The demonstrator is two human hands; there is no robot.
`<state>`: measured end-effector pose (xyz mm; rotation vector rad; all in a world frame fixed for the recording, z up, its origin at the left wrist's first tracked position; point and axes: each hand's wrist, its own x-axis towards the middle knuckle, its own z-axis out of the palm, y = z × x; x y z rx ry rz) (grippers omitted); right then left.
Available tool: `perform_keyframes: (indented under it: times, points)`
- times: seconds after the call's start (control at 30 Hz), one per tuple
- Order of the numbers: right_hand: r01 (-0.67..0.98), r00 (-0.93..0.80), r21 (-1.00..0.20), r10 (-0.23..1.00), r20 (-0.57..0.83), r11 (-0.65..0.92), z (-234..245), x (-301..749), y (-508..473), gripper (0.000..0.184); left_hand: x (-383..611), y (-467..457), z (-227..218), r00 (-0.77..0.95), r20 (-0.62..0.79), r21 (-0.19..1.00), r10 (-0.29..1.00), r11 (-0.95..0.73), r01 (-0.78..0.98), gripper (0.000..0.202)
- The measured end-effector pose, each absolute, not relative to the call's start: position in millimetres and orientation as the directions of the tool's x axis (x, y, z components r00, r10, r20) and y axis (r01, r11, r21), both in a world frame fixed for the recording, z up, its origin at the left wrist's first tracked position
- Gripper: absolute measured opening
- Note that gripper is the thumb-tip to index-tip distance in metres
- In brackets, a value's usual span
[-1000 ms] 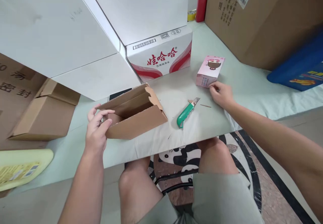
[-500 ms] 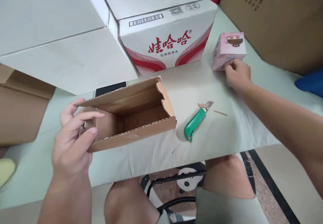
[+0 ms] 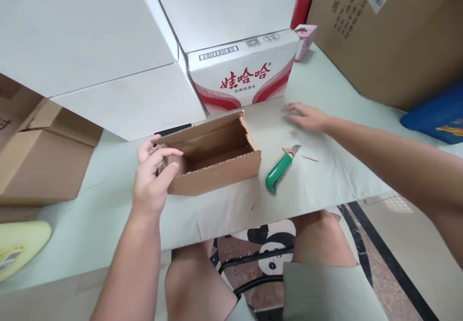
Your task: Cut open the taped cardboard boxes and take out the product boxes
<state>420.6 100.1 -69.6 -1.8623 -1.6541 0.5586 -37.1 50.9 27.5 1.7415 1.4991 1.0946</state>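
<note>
Bright even indoor light, soft faint shadows, wide-angle stretch at edges, slight motion blur

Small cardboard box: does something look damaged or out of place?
Yes. The box has a ragged, torn top edge on the end wall nearest the green knife, which lies on the table with its blade out.

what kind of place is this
Probably a small packing or storage area: stacked white cartons, a big brown carton, and a table where the left hand holds a small open cardboard box beside a green utility knife.
</note>
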Motion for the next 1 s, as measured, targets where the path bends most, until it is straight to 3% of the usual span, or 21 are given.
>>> perform_keyframes:
  times: [0.2, 0.33, 0.43, 0.5, 0.63, 0.77, 0.93, 1.0]
  points:
    - [0.669, -0.138, -0.733, 0.99, 0.038, 0.122, -25, 360, 28, 0.061, -19, 48, 29, 0.053, 0.154, 0.824, 0.987, -0.158, 0.544, 0.019]
    - [0.467, -0.305, -0.853, 0.948, 0.092, 0.233, -2, 332, 12, 0.076, -3, 45, 32, 0.072, 0.139, 0.827, 0.988, -0.156, 0.54, 0.017]
    - [0.307, -0.383, -0.933, 0.922, 0.058, 0.186, -5, 329, 9, 0.09, 1, 47, 31, 0.082, 0.158, 0.834, 0.984, -0.178, 0.523, 0.017]
    - [0.262, -0.43, -0.949, 0.902, 0.046, 0.174, -13, 330, 10, 0.111, 1, 51, 29, 0.109, 0.17, 0.837, 0.979, -0.202, 0.508, 0.019]
    - [0.286, -0.433, -0.891, 0.877, 0.209, 0.353, -29, 326, 13, 0.141, 0, 58, 24, 0.159, 0.214, 0.828, 0.964, -0.266, 0.494, 0.022]
    - [0.27, -0.339, -0.875, 0.89, 0.305, 0.402, -28, 317, 17, 0.142, 5, 63, 22, 0.175, 0.252, 0.835, 0.952, -0.305, 0.457, 0.024]
    - [0.357, -0.201, -0.826, 0.899, 0.388, 0.436, 0, 321, -5, 0.123, 5, 79, 12, 0.044, 0.319, 0.926, 0.947, -0.321, 0.199, 0.049]
    - [0.458, -0.078, -0.792, 0.905, 0.418, 0.405, 15, 336, -21, 0.12, 2, 85, -3, 0.009, 0.33, 0.896, 0.944, -0.316, 0.313, 0.054]
